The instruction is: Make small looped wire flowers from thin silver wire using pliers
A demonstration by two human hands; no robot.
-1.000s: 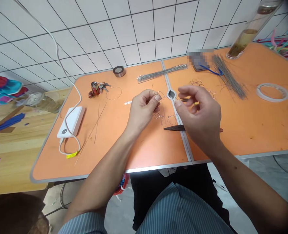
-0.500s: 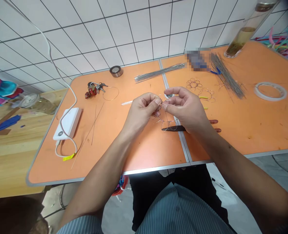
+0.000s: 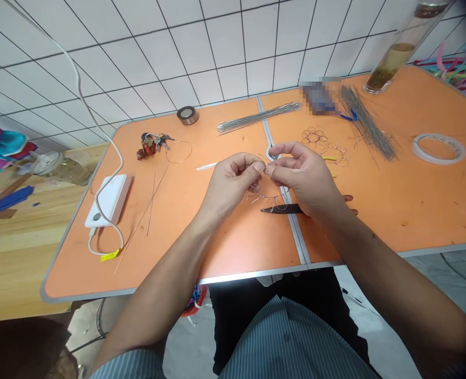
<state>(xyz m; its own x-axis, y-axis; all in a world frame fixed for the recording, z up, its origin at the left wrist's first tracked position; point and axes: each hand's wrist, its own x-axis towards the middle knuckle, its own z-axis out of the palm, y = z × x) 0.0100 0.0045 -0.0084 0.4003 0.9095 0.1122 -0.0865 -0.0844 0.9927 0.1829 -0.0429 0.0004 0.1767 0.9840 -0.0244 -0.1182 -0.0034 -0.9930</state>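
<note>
Thin copper-coloured wire bent into a ring of small loops (image 3: pixel 271 197) hangs between my hands above the orange table. My left hand (image 3: pixel 233 179) pinches it between thumb and forefinger. My right hand (image 3: pixel 302 171) also pinches the wire, its fingertips almost touching the left thumb. Part of the wire is hidden by the fingers. Under the right hand lie scissors with black blades (image 3: pixel 280 209) and brown handles, partly covered. Beyond the right hand, two flower-shaped wire pieces rest on the table, one a darker loop flower (image 3: pixel 314 136), the other a paler one (image 3: pixel 338 154).
Bundles of straight wire, one lengthwise (image 3: pixel 256 118) and one slanted (image 3: pixel 369 123), lie at the back. A tape roll (image 3: pixel 188 115), keys (image 3: pixel 156 143) and a white power bank (image 3: pixel 109 200) with a cable are on the left. A white ring (image 3: pixel 438 149) and a glass jar (image 3: pixel 391 58) stand right.
Both hands stay almost in place. The right fingertips have shifted slightly and now sit closer to the left thumb, with the wire ring turned a little.
</note>
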